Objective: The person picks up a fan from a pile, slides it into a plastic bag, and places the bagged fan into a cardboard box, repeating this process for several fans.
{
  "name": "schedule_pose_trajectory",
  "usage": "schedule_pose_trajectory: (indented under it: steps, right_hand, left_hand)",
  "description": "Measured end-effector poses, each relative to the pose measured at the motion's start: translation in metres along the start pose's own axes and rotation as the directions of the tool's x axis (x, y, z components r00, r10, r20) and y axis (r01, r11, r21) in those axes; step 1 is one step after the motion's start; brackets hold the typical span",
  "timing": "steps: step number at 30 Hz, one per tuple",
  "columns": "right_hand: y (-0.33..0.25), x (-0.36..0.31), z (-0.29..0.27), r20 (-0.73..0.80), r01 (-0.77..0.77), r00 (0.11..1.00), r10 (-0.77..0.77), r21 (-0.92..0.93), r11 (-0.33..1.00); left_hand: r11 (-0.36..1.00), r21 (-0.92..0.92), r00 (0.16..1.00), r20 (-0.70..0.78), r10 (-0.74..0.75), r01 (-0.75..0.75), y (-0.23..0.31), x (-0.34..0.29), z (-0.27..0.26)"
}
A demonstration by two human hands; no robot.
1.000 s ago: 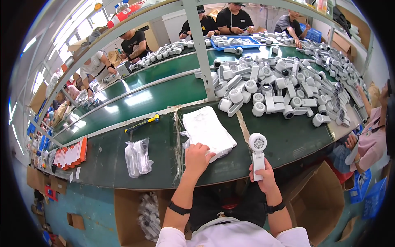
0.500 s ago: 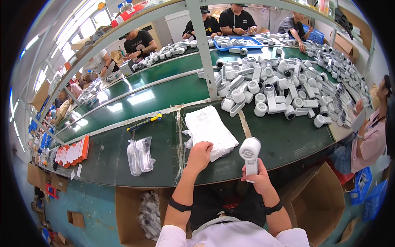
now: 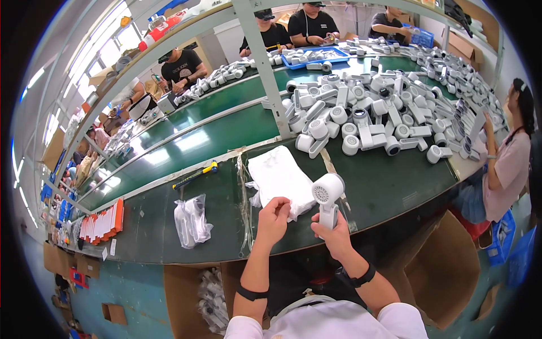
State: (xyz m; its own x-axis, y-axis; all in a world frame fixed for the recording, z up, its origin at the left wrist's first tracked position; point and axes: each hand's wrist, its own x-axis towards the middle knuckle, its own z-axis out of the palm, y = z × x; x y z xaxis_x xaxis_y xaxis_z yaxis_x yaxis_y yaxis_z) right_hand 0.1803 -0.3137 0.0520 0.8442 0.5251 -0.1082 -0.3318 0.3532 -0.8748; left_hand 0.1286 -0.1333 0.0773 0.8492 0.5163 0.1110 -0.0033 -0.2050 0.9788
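Note:
My right hand (image 3: 335,233) grips the grey handle of a white handheld device (image 3: 327,192) with a round, grilled head, held upright over the table's near edge. My left hand (image 3: 272,221) is closed, thumb and fingers pinched at the near edge of a stack of white plastic bags (image 3: 279,175). Exactly how much of the bag lies between those fingers is hidden. Left of the stack, bagged devices (image 3: 192,220) lie in clear plastic. Beyond my right hand spreads a large heap of similar loose devices (image 3: 361,121).
A yellow and black hammer (image 3: 195,175) lies behind the bagged devices. Orange-and-white cards (image 3: 103,222) stand at the far left. A metal post (image 3: 262,73) rises behind the bags. Cardboard boxes (image 3: 437,271) stand below the table edge. Several people work across and to the right.
The device in my right hand has moved left and slightly up, closer to the bag stack. My left hand stays at the stack's near edge. The whole view has shifted slightly.

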Motion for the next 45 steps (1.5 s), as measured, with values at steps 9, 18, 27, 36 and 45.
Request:
schedule_pose_trajectory:
  steps: [9,18,27,36,45]
  right_hand:
    - [-0.002,0.004,0.019,-0.057,0.13,0.989,-0.137,-0.112,0.985]
    - [0.004,0.032,0.022,-0.122,0.172,0.974,-0.192,-0.16,0.972]
    - [-0.002,0.021,0.026,-0.241,0.146,0.961,-0.135,0.026,0.989]
    - [-0.016,-0.022,-0.046,0.145,0.112,0.985,-0.091,-0.146,0.983]
    - [-0.086,-0.005,-0.047,0.457,-0.092,0.737,0.497,-0.661,0.745]
  left_hand:
    - [0.973,-0.216,0.997,0.006,-0.08,0.08,0.002,-0.012,0.016]
    - [0.726,-0.654,0.973,0.063,-0.224,0.21,0.0,-0.012,0.015]
    - [0.932,-0.333,0.981,-0.075,-0.181,0.146,0.006,-0.014,0.026]
    - [0.928,-0.335,0.975,-0.093,-0.202,0.16,0.02,-0.003,0.03]
    - [0.997,-0.005,0.977,0.196,-0.081,0.083,0.024,0.003,0.015]
